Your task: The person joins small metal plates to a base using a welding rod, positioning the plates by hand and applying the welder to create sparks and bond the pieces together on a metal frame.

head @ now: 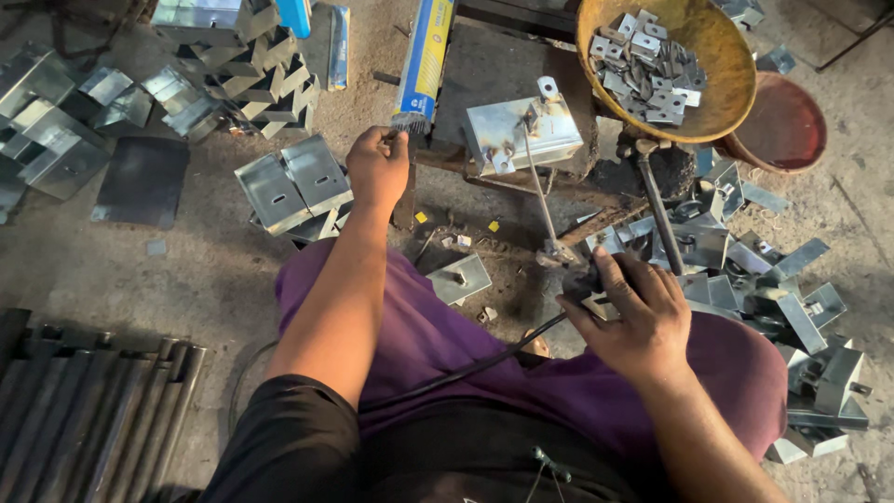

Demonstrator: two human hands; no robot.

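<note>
My left hand [376, 166] reaches forward and pinches the thin end of a welding rod at the open mouth of a long blue and yellow rod packet [425, 58]. My right hand [633, 317] rests lower right, closed on a dark welding electrode holder [579, 279] whose black cable [466, 371] runs back across my purple-clad lap. A thin rod [538, 191] rises from the holder toward a shiny folded metal bracket [523, 130] lying on a dark work block.
A rusty yellow bowl [722, 84] of small metal plates sits top right, a red bowl [784, 126] behind it. Folded metal brackets are heaped at right [792, 317] and stacked top left [242, 65]. Dark steel bars [84, 410] lie bottom left.
</note>
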